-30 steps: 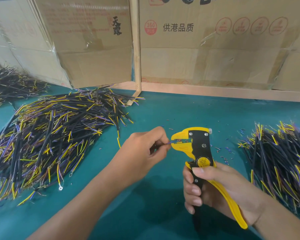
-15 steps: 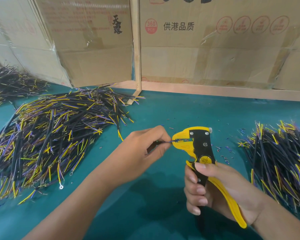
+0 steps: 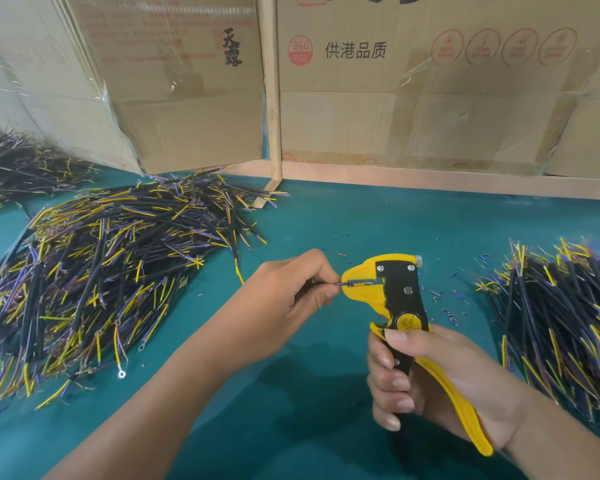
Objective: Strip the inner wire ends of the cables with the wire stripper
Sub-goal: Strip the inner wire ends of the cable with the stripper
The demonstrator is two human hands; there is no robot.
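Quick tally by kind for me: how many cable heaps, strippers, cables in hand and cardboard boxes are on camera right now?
Cable heaps: 3 (far left, left, right)
Wire stripper: 1, gripped by the right hand
Cable in hand: 1, pinched by the left hand
Cardboard boxes: at least 3
Total: 8

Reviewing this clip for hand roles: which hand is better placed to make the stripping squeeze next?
Right. The right hand already grips the wire stripper by its handles, while the left hand pinches the cable, feeding its wire ends into the tool's head.
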